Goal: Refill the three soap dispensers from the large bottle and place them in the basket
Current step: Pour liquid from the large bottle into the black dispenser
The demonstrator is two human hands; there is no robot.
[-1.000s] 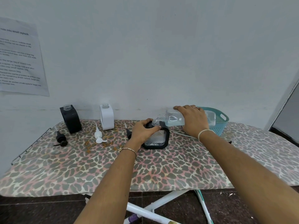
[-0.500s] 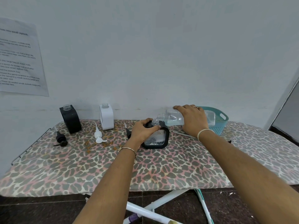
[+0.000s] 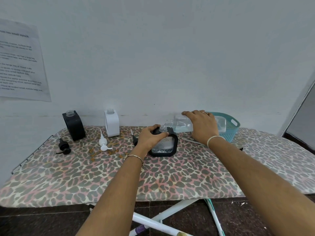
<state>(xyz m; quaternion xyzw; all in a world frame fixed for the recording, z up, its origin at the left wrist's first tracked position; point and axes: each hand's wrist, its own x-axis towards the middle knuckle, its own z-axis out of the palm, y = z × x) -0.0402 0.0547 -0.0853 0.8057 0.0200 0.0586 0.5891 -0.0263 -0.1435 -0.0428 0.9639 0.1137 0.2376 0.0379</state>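
Observation:
My right hand (image 3: 202,126) grips the large clear bottle (image 3: 182,124), tipped on its side with its mouth just above the open neck of a black-framed clear dispenser (image 3: 164,145). Liquid and foam sit in that dispenser's lower part. My left hand (image 3: 150,138) holds the dispenser's top left corner. A black dispenser (image 3: 74,126) and a white dispenser (image 3: 111,123) stand uncapped near the wall. Behind my right hand sits the teal basket (image 3: 232,126).
A black pump head (image 3: 63,147) and a white pump head (image 3: 103,143) lie on the leopard-print ironing board (image 3: 102,176). Another black pump (image 3: 134,139) lies behind my left hand. A thin tube (image 3: 192,141) lies under my right wrist. A wall runs behind.
The large bottle has tipped back slightly, its mouth a little higher above the dispenser neck. Both hands keep their holds.

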